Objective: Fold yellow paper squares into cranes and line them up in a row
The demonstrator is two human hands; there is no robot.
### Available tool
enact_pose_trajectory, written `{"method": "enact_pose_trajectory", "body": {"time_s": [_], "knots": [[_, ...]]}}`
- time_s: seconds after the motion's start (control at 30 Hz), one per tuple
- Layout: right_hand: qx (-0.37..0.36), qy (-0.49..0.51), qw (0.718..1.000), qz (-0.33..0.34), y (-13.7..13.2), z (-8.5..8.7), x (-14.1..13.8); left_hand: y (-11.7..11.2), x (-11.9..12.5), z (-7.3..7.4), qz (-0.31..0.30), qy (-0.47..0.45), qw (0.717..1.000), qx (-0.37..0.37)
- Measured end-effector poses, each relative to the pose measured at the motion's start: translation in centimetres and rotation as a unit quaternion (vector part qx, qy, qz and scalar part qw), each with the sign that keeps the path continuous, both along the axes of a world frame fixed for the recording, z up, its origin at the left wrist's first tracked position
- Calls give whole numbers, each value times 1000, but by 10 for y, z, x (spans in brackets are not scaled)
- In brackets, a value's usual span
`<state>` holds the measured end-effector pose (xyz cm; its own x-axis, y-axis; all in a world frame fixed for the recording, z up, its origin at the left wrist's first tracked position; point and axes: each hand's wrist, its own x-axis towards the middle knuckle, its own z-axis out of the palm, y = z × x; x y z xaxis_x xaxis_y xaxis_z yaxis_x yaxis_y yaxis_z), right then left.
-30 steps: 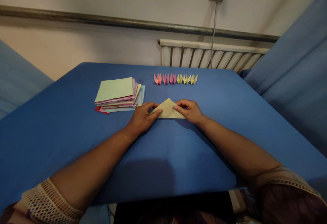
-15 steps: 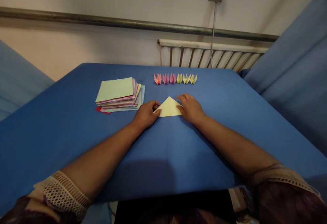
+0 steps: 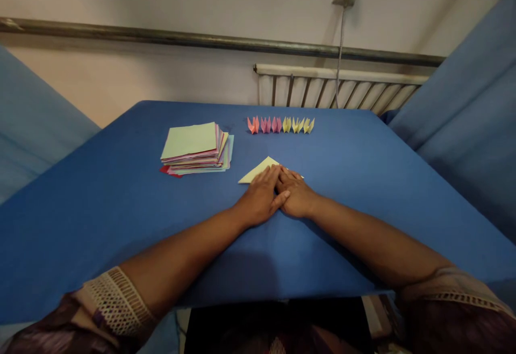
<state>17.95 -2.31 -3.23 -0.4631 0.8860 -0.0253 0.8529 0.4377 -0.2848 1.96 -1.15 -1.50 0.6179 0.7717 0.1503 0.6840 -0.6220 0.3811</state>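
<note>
A pale yellow sheet of paper (image 3: pixel 255 173), folded into a triangle, lies on the blue-covered table with its peak pointing away from me. My left hand (image 3: pixel 263 195) rests on its middle, fingers stretched out flat. Beside it, my right hand (image 3: pixel 296 192) lies flat on the right half of the paper. The two hands touch each other, the left thumb lying over the right hand. Between them they cover most of the paper's near edge; its left corner and the tip of its right corner show.
To the left stands a stack of coloured paper (image 3: pixel 191 141). Several folded paper cranes (image 3: pixel 276 124) in orange, pink and yellow form a row behind the triangle. The blue tablecloth (image 3: pixel 355 160) reaches toward a radiator (image 3: pixel 342 74) at the wall, where a cable hangs.
Both hands have left the triangle's side corners and come together over its near edge, flattening onto it. The view has shifted slightly.
</note>
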Motion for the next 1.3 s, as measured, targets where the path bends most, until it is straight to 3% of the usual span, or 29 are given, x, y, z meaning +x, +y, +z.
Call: {"method": "enact_pose_trajectory", "body": {"time_s": [0.1,0.23,0.4,0.5,0.6,0.73,0.97,1.1,1.2,1.3], "knots": [[-6,-6,1000,-4,2,-2,-1,-11,3,-4,6,56,998,-34],[19,-4,1000,-11,1,-5,-2,-17,-17,-4,49,122,991,-27],[31,-8,999,-12,-1,-3,-3,-23,-43,9,72,209,975,-10],[31,-10,999,-11,-1,-2,-4,-20,-43,14,92,217,970,52],[32,-9,999,-16,-1,-2,-5,-15,-32,11,60,158,981,100],[30,-9,999,-14,-1,-1,-4,-15,-25,4,-4,164,986,32],[33,-14,999,-7,0,-3,-1,-24,-44,28,108,256,960,30],[35,-10,999,-8,0,-4,-2,-19,-34,32,108,173,970,134],[29,2,1000,-9,-1,-2,-3,-18,-19,26,39,75,984,158],[25,8,1000,-7,-1,-1,-2,-20,-11,18,-2,46,986,159]]}}
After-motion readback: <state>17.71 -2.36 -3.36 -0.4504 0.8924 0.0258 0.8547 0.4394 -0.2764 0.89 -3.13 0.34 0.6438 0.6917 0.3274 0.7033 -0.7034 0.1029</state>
